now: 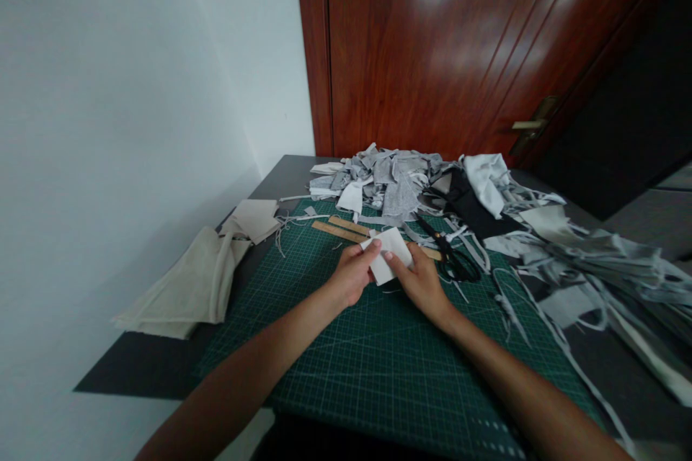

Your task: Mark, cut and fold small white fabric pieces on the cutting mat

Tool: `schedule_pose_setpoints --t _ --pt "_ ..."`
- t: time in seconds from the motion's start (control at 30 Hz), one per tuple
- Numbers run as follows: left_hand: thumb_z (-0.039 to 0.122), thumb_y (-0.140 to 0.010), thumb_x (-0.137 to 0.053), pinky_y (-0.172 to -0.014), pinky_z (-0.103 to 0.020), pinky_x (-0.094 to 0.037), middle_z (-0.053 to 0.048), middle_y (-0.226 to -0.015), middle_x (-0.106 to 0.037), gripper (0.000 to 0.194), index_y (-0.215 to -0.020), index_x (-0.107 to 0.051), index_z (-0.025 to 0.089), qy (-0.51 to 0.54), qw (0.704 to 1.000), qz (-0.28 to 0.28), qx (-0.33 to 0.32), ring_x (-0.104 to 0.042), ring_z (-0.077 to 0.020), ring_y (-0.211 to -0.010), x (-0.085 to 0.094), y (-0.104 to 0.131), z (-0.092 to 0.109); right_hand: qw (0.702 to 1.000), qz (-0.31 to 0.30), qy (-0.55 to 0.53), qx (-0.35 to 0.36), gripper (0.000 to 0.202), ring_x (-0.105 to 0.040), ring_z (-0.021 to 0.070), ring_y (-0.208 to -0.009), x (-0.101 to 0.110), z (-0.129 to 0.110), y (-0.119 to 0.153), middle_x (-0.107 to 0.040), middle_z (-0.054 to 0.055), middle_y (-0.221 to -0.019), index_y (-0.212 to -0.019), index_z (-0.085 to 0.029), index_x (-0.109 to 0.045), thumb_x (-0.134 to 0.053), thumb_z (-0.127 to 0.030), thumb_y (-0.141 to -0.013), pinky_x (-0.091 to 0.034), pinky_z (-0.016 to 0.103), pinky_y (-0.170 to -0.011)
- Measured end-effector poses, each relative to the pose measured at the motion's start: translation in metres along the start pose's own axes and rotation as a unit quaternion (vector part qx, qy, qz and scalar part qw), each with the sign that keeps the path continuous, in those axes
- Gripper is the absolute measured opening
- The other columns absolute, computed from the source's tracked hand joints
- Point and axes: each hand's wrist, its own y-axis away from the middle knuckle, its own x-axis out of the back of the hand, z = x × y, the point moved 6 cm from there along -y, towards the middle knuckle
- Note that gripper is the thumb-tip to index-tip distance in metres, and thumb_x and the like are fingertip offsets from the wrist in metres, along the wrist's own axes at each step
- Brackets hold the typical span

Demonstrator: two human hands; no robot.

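Note:
A small stack of white fabric pieces [393, 245] is held up over the green cutting mat [335, 353]. My left hand [354, 272] grips its left edge, thumb on top. On the right side my right hand [422, 276] pinches the same stack, its thumb lying across the face. Fingers of both hands beneath the fabric are hidden. Just behind the hands lie wooden rulers [340, 230], partly covered by the fabric. Black scissors [457, 259] rest on the mat right of my right hand.
Grey and white scraps [397, 184] are heaped at the back. Black cloth [465, 202] and more strips [610, 259] lie on the right. Folded beige cloth [189, 288] and flat pale pieces [256, 218] sit at the left, near the wall. A wooden door [432, 50] stands behind.

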Motion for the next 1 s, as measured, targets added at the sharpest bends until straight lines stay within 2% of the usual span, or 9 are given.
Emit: schedule_pose_setpoints --t 0.17,0.37,0.47,0.63,0.8,1.0 --pt "0.043 -0.072 -0.091 -0.066 -0.033 -0.057 -0.011 -0.086 -0.077 0.041 -0.091 -0.075 0.010 0.006 1.000 0.005 0.012 -0.070 -0.0199 -0.073 -0.001 0.000 0.001 1.000 0.012 0.000 0.023 0.029 -0.061 0.0232 -0.073 0.001 -0.001 0.002 -0.068 0.003 -0.079 -0.091 -0.023 -0.063 -0.065 -0.052 -0.092 -0.045 0.034 -0.064" --pt "0.035 -0.056 -0.099 -0.070 -0.032 -0.057 -0.011 -0.091 -0.078 0.051 -0.095 -0.077 0.011 -0.021 0.999 -0.033 0.014 -0.070 -0.0202 -0.077 -0.002 0.001 0.002 0.999 0.035 0.010 0.025 0.031 -0.059 0.0215 -0.070 0.001 0.002 0.002 -0.065 0.002 -0.077 -0.086 -0.023 -0.058 -0.062 -0.052 -0.094 -0.043 0.033 -0.062" --pt "0.038 -0.057 -0.098 -0.074 -0.033 -0.057 -0.012 -0.096 -0.078 0.055 -0.099 -0.077 0.011 -0.024 0.999 -0.045 0.011 -0.071 -0.0210 -0.081 -0.001 0.001 0.002 0.999 0.037 0.008 0.010 0.032 -0.059 0.0214 -0.069 0.000 0.003 0.002 -0.065 0.002 -0.075 -0.086 -0.022 -0.059 -0.061 -0.053 -0.094 -0.042 0.032 -0.060" --pt "0.043 -0.065 -0.093 -0.070 -0.030 -0.054 -0.011 -0.092 -0.078 0.052 -0.104 -0.078 0.010 -0.060 0.997 -0.054 -0.016 -0.070 -0.0195 -0.077 0.001 0.000 0.003 0.999 -0.016 -0.040 -0.013 0.040 -0.062 0.0225 -0.076 -0.001 0.001 -0.003 -0.070 0.005 -0.085 -0.095 -0.018 -0.069 -0.063 -0.058 -0.092 -0.046 0.033 -0.067" --pt "0.040 -0.070 -0.089 -0.065 -0.029 -0.051 -0.010 -0.085 -0.077 0.046 -0.103 -0.078 0.011 -0.103 0.992 -0.073 0.001 -0.068 -0.0186 -0.071 0.001 0.000 -0.001 0.993 0.021 -0.111 -0.032 0.046 -0.057 0.0195 -0.067 0.013 0.004 -0.011 -0.065 0.002 -0.073 -0.081 -0.020 -0.066 -0.065 -0.066 -0.086 -0.042 0.030 -0.059" --pt "0.040 -0.068 -0.090 -0.070 -0.030 -0.051 -0.010 -0.084 -0.077 0.044 -0.098 -0.079 0.010 -0.124 0.988 -0.094 0.016 -0.068 -0.0195 -0.074 -0.003 0.001 -0.003 0.984 0.030 -0.147 -0.095 0.045 -0.052 0.0180 -0.058 0.009 0.020 -0.013 -0.064 0.001 -0.067 -0.077 -0.022 -0.063 -0.072 -0.066 -0.078 -0.040 0.029 -0.051"
